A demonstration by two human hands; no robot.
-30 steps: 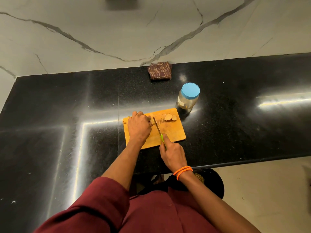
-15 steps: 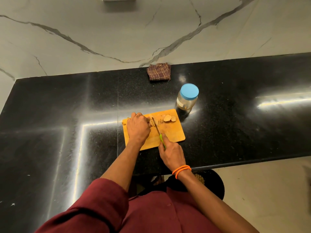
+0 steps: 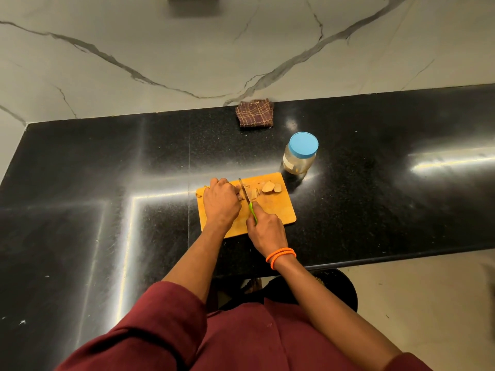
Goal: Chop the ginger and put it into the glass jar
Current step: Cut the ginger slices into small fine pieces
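- Where the black counter (image 3: 80, 183) meets the marble wall (image 3: 160, 49), nothing stands on its left half but light streaks.
- Left hand (image 3: 221, 202) lies knuckles up on the left part of the cutting board (image 3: 278, 212), fingers curled down over a piece of ginger (image 3: 242, 195), pinning it to the board.
- Knife (image 3: 245, 191) stands just right of those fingertips, blade against the ginger, green handle toward the person.
- Right hand (image 3: 266, 231) wraps its fingers round the knife handle, forefinger stretched along the top; orange bands (image 3: 281, 255) circle the wrist.
- Cut slices (image 3: 270, 187) lie near the board's far right corner.
- Folded checked cloth (image 3: 254, 113) sits by the wall, beyond the board.
- Glass jar (image 3: 299, 155), blue lid on, stands upright just beyond the board's right corner, off the board.
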